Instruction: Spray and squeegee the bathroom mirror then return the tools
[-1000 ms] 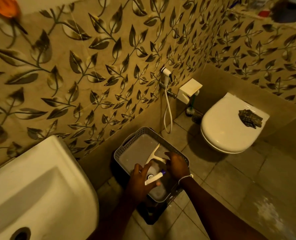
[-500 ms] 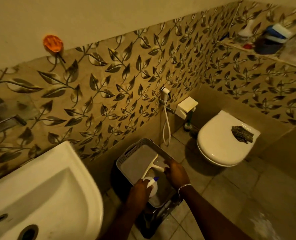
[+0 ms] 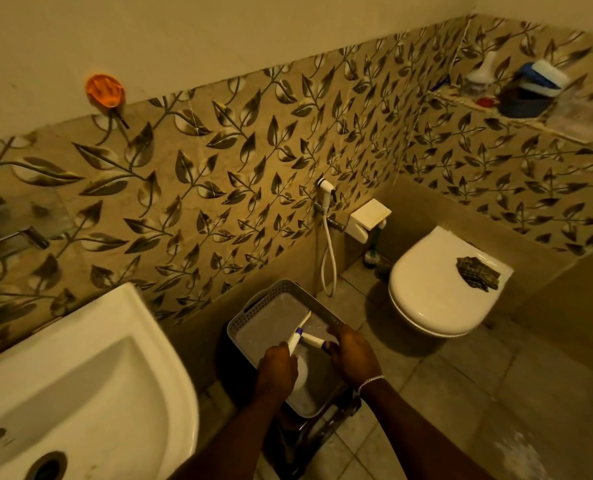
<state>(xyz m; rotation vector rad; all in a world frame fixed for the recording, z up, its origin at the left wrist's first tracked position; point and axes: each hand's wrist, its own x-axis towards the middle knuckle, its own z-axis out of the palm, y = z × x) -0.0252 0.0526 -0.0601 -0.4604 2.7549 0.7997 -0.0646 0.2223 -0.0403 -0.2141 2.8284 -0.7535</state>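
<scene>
A grey perforated basket (image 3: 277, 289) stands on a dark stool between the sink and the toilet. My left hand (image 3: 276, 370) is closed around a white spray bottle (image 3: 303, 377), whose blue-tipped nozzle points up over the basket. Beside it, my right hand (image 3: 352, 355) grips the purple end of a white squeegee (image 3: 310, 338). The squeegee's blade angles up against the basket's inside. Both tools are over the basket's interior. The mirror is out of view.
A white sink (image 3: 80, 368) fills the lower left. At right, a white toilet (image 3: 426, 289) has a dark cloth (image 3: 477, 271) on its lid. A bidet hose (image 3: 328, 258) hangs on the leaf-patterned tiles. A glass shelf (image 3: 7, 233) is at far left.
The camera has tilted up, so more wall shows. Both hands stay at the basket. The spray bottle is more upright, and my right hand has closed on the squeegee handle.
</scene>
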